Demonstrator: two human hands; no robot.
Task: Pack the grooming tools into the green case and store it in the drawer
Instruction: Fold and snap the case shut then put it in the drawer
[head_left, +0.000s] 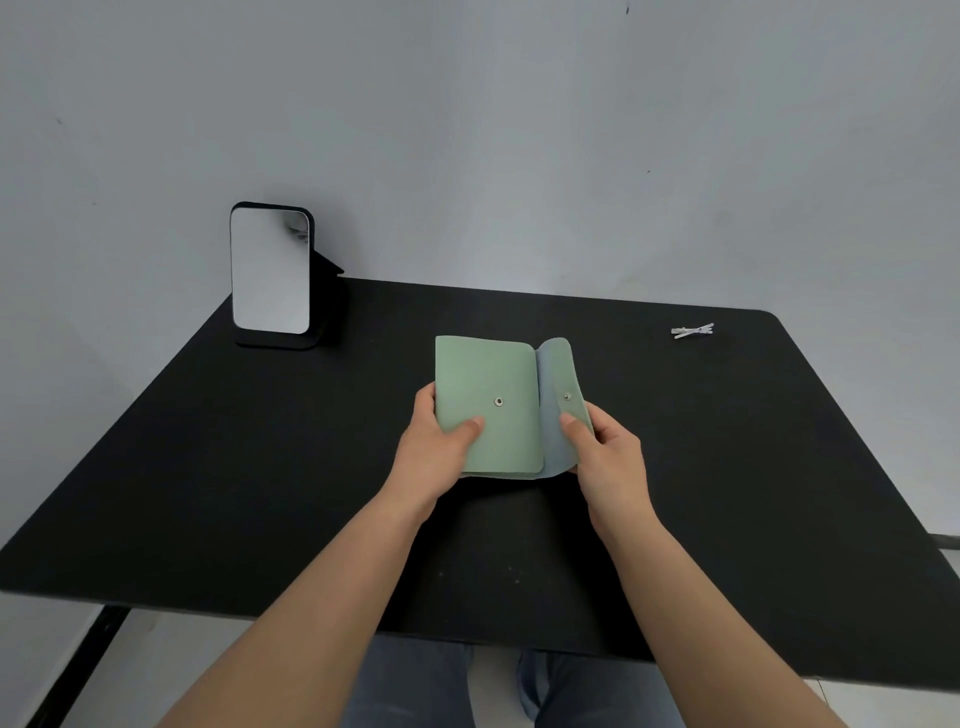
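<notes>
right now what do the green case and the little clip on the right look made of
Green case: looks like matte faux leather or soft vinyl; its flap curls limply and carries metal snap studs. Clip: pale and slightly shiny, maybe plastic or metal; too small to tell.

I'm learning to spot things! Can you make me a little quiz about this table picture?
1. True or false: the green case is snapped shut.
2. Which hand pinches the flap? A) left hand B) right hand
3. Fill in: the white hair clip lies far to the case's ____.

Key
1. False; the flap is open, both snap halves showing.
2. B
3. right; the mirror stands on the other side.
</notes>
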